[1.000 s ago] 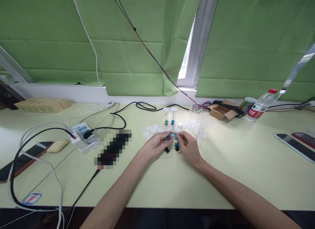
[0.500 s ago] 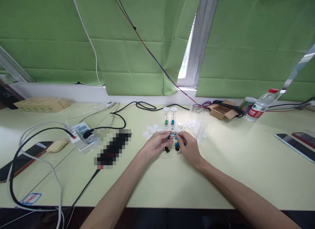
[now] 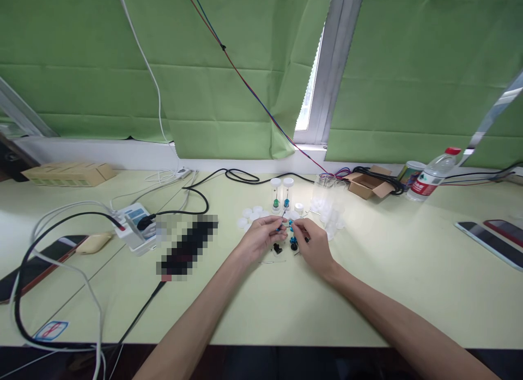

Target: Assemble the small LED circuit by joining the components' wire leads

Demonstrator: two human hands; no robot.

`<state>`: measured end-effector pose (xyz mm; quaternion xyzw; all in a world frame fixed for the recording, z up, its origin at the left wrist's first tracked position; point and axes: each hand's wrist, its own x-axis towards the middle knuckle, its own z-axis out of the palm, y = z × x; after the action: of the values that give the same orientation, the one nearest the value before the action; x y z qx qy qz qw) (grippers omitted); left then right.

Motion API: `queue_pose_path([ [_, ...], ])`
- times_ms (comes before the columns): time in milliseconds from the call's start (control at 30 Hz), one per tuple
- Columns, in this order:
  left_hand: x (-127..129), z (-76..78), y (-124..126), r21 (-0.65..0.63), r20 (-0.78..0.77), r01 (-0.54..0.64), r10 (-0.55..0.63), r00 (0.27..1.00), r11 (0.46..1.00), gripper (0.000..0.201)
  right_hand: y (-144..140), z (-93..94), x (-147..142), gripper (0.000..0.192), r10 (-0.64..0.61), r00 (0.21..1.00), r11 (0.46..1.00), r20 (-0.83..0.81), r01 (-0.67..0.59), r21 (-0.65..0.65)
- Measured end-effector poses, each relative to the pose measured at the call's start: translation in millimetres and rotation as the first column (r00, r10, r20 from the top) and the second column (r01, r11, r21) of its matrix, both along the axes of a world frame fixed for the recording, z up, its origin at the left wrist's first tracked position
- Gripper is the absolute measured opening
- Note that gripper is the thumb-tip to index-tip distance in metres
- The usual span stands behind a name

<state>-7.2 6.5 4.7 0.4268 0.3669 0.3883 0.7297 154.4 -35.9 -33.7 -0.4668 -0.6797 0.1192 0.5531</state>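
My left hand [image 3: 262, 236] pinches a small blue part with a thin metal pin, mostly covered by the fingers. Close against it, my right hand [image 3: 312, 239] has its fingertips closed on a small blue piece [image 3: 291, 223]. Just below the fingers, a blue and black part [image 3: 293, 242] and a small black part [image 3: 278, 249] lie on the table. Behind the hands stand two clear, white-capped tubes, one with a green part [image 3: 276, 202] inside, the other with a blue part [image 3: 286, 201]. White round caps [image 3: 245, 218] lie to the left of them.
Clear tubes [image 3: 322, 192] and caps stand right of the hands, before an open cardboard box [image 3: 368, 184]. A water bottle [image 3: 433, 175] is farther right. At left sit a power strip [image 3: 133, 227] and looping cables; phones [image 3: 488, 243] lie at the right edge.
The fingers have shifted very slightly around the small blue parts, and the thin pin in my left hand is tilted a little differently. The things on the table stay as they were.
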Motion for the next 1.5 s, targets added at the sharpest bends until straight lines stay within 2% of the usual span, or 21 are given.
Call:
queue_pose_path([
  [400, 5, -6.4, -3, 0.155, -0.115, -0.043, 0.061, 0.991, 0.987, 0.023, 1, -4.5, -1, 0.015, -0.004, 0.999, 1.000, -0.033, 0.003, -0.007],
  [767, 10, -9.7, -4, 0.307, -0.154, -0.104, 0.157, 0.975, 0.946, 0.031, 0, -2.9, -1, 0.013, -0.010, 1.000, 1.000, -0.013, 0.010, 0.026],
  [1167, 11, -8.8, -4, 0.418, -0.173, -0.075, 0.161, 0.972, 0.905, 0.035, 0, -2.0, 1, 0.011, -0.046, 0.999, 0.999, -0.016, 0.046, 0.027],
  [1500, 7, -12.2, -1, 0.448, -0.177, -0.011, 0.100, 0.979, 0.894, 0.041, -1, 0.5, -1, 0.012, -0.071, 0.995, 0.997, -0.071, 0.073, 0.024],
])
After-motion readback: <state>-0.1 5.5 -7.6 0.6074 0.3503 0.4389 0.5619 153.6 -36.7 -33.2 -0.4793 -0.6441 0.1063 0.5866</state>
